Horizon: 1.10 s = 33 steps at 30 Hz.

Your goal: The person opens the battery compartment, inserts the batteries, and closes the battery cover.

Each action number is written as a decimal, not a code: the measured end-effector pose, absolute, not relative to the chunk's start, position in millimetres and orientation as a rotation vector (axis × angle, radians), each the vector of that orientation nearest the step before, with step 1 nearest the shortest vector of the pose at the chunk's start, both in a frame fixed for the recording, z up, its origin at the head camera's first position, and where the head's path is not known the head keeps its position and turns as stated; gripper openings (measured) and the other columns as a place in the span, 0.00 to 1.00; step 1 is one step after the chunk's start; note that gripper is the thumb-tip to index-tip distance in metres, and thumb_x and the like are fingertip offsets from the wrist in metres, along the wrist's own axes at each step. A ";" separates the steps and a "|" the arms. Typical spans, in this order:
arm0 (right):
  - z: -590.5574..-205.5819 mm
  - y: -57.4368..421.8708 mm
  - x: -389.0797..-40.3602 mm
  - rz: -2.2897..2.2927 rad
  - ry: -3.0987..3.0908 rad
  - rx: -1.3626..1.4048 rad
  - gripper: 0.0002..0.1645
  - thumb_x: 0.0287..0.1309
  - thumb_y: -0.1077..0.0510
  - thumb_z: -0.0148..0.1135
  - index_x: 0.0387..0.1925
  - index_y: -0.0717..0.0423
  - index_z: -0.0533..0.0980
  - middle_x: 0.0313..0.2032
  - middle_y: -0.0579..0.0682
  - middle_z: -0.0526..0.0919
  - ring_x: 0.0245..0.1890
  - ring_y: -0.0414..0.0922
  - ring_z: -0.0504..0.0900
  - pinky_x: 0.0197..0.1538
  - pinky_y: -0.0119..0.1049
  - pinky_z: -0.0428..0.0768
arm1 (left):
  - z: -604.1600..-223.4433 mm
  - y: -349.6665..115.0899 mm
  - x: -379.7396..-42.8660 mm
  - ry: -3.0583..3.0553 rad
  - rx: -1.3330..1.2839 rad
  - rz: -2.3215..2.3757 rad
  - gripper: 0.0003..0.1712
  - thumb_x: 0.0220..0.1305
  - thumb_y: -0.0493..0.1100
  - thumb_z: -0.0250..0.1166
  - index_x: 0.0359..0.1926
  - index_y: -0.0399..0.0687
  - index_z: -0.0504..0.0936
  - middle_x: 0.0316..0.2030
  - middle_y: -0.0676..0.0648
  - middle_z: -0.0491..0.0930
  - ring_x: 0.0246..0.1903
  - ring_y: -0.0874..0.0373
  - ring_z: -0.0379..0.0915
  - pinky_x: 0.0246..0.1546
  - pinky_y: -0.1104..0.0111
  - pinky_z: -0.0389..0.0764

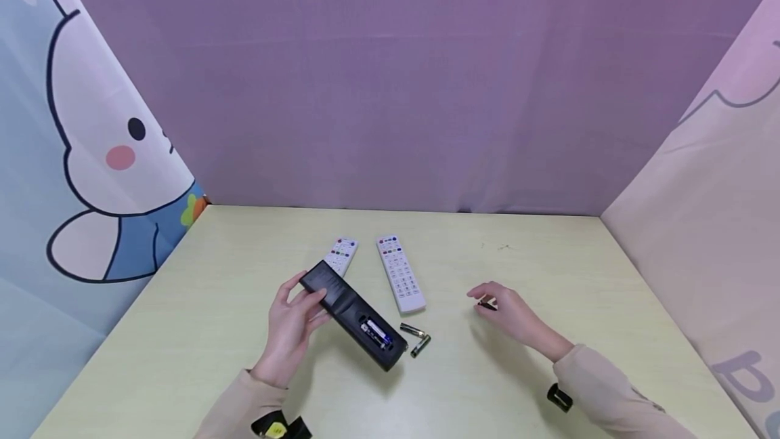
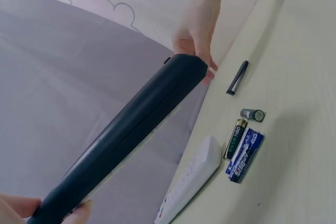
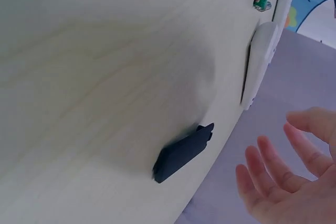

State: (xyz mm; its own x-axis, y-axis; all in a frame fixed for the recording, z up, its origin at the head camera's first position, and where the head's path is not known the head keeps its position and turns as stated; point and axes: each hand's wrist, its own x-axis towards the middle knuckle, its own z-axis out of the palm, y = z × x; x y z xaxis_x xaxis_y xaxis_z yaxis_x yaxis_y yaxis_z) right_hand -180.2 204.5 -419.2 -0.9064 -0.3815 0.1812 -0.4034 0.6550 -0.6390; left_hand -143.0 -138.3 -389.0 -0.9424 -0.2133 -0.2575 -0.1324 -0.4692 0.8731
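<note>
My left hand grips a black remote control by its upper end, thumb on its back. The back faces up in the head view, and its uncovered battery compartment shows a silver-and-blue battery. My right hand hovers to the right with its fingers relaxed and apart, holding nothing. Under it on the table lies a small black battery cover. Two dark green batteries rest near the remote's lower end. Blue batteries lie beside them in the left wrist view, hidden by the remote in the head view.
A white remote control lies behind the loose batteries. Another white remote control lies to its left, partly covered by the black one in the head view. A purple curtain hangs along the back edge of the pale table.
</note>
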 end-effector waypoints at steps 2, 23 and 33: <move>-420.8 206.4 -181.4 1.074 -2.852 0.662 0.13 0.49 0.70 0.58 0.40 0.65 0.75 0.37 0.58 0.78 0.37 0.52 0.76 0.40 0.47 0.78 | -389.6 -138.9 -142.9 -1.594 0.520 -2.597 0.30 0.53 0.25 0.54 0.55 0.50 0.59 0.34 0.51 0.79 0.31 0.58 0.79 0.30 0.67 0.83; -431.7 215.4 -190.3 1.009 -3.077 0.480 0.20 0.43 0.69 0.63 0.43 0.68 0.74 0.35 0.57 0.74 0.37 0.53 0.75 0.41 0.45 0.78 | -390.4 -140.8 -142.1 -1.614 0.537 -2.588 0.31 0.54 0.26 0.55 0.57 0.48 0.58 0.36 0.48 0.77 0.31 0.58 0.79 0.31 0.66 0.83; -439.3 217.4 -195.6 1.085 -3.134 0.414 0.21 0.41 0.70 0.63 0.43 0.67 0.74 0.35 0.57 0.74 0.34 0.49 0.74 0.36 0.40 0.78 | -392.2 -141.5 -141.6 -1.608 0.543 -2.597 0.32 0.54 0.25 0.54 0.58 0.47 0.57 0.35 0.49 0.78 0.31 0.58 0.79 0.32 0.66 0.83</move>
